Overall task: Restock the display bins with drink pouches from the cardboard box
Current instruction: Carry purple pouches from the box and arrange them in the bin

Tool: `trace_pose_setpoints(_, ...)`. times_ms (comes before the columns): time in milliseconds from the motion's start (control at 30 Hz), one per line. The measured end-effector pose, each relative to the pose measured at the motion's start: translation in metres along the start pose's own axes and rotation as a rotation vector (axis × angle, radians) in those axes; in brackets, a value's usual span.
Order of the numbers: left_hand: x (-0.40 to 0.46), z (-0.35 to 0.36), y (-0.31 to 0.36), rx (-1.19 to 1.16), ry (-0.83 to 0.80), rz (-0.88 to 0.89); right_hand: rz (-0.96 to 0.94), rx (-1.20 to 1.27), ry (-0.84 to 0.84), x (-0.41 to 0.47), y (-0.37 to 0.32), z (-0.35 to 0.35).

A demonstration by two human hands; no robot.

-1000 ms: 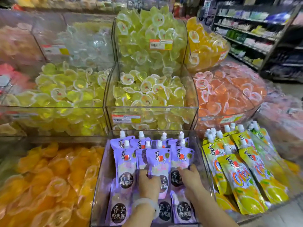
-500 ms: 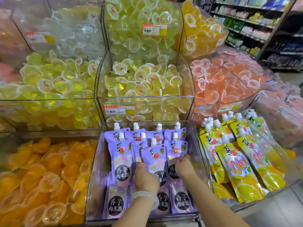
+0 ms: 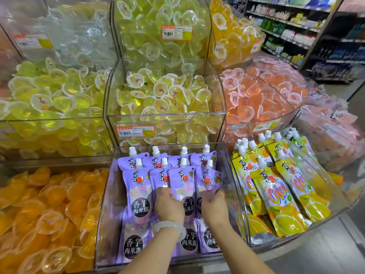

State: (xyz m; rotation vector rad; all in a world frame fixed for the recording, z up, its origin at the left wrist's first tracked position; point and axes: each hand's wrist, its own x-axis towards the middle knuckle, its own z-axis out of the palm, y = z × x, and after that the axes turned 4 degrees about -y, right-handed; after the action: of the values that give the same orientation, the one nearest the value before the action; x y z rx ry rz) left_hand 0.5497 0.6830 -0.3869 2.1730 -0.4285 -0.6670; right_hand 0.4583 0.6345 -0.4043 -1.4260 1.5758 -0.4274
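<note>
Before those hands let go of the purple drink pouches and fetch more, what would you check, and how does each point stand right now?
1. Both hands are on purple pouches: left hand and right hand rest on the middle row. Ok.
2. Pouches lie spouts up, labels facing out: ok.
3. Rows overlap tidily inside the clear bin: ok.
4. No purple pouch mixed into the yellow pouches next door: ok.
5. Room left for more pouches: cannot tell.
6. Cardboard box within reach: cannot tell, not in view.

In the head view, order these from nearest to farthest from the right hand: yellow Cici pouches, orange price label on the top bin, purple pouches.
1. Purple pouches, under the right hand.
2. Yellow Cici pouches, next bin, right.
3. Orange price label, top bin, far behind.
</note>
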Motion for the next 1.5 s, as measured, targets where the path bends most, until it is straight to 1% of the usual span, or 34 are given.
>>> trace_pose_setpoints(167, 0.001, 0.003, -0.003, -0.085, 0.066, 0.033, -0.039, 0.063, -0.045, -0.006, -0.004, -0.006)
trace_pose_setpoints(233, 0.000, 0.001, -0.006, -0.076, 0.054, 0.057, -0.049, 0.041, -0.063, -0.013, -0.005, -0.007)
trace_pose_setpoints(300, -0.003, -0.003, -0.008, 0.046, -0.026, 0.123, -0.060, -0.009, -0.090, -0.016, -0.003, -0.005)
trace_pose_setpoints(400, -0.007, -0.007, -0.013, 0.318, -0.168, 0.305, -0.072, -0.046, -0.136, -0.015, -0.003, -0.005)
trace_pose_setpoints(500, -0.008, -0.015, -0.016, 0.704, -0.171, 0.432, -0.100, -0.080, -0.188, -0.007, -0.008, -0.013)
trace_pose_setpoints(567, -0.011, -0.016, -0.016, 0.860, -0.189, 0.461, -0.109, -0.158, -0.227, 0.000, -0.009, -0.017)
trace_pose_setpoints(633, -0.013, -0.015, -0.016, 0.942, -0.192, 0.458, -0.138, -0.280, -0.242, 0.002, -0.008, -0.018)
trace_pose_setpoints(667, -0.013, -0.015, -0.015, 0.978, -0.185, 0.458, -0.143, -0.379, -0.232, 0.004, -0.005, -0.017)
trace_pose_setpoints(733, -0.011, -0.014, -0.014, 1.035, -0.195, 0.448, -0.172, -0.661, -0.178, 0.001, -0.002, -0.015)
trace_pose_setpoints(833, -0.008, -0.013, -0.016, 1.058, -0.213, 0.417, -0.319, -1.097, -0.100, 0.008, 0.015, -0.001)
trace_pose_setpoints(867, -0.007, -0.012, -0.017, 1.053, -0.216, 0.405, -0.333, -1.184, -0.048, 0.009, 0.012, 0.000)
trace_pose_setpoints(900, -0.007, -0.011, -0.017, 1.044, -0.221, 0.395, -0.332, -1.244, 0.043, 0.008, 0.003, -0.004)
trace_pose_setpoints(933, -0.006, -0.010, -0.018, 1.036, -0.227, 0.384, -0.303, -1.286, 0.049, 0.007, 0.000, -0.005)
trace_pose_setpoints(967, -0.005, -0.009, -0.018, 1.029, -0.233, 0.373, -0.301, -1.320, -0.038, 0.007, -0.001, -0.002)
trace_pose_setpoints(1033, -0.004, -0.007, -0.019, 1.018, -0.244, 0.354, -0.498, -1.443, -0.048, 0.014, 0.018, 0.010)
trace_pose_setpoints(1067, -0.004, -0.007, -0.018, 1.019, -0.243, 0.355, -0.514, -1.494, -0.029, 0.014, 0.015, 0.009)
trace_pose_setpoints(1233, -0.002, -0.013, -0.010, 1.072, -0.252, 0.396, -0.542, -1.585, -0.031, 0.020, 0.013, 0.007)
trace_pose_setpoints(1333, 0.001, -0.011, -0.010, 1.039, -0.243, 0.387, -0.477, -1.504, 0.090, 0.017, 0.001, 0.003)
trace_pose_setpoints(1367, 0.000, -0.009, -0.011, 1.033, -0.240, 0.385, -0.483, -1.521, 0.076, 0.018, 0.005, 0.005)
trace_pose_setpoints(1433, -0.002, -0.009, -0.010, 1.034, -0.246, 0.385, -0.552, -1.604, 0.010, 0.018, 0.015, 0.009)
trace_pose_setpoints(1500, -0.004, -0.013, -0.011, 1.023, -0.274, 0.400, -0.621, -1.617, -0.009, 0.018, 0.011, 0.007)
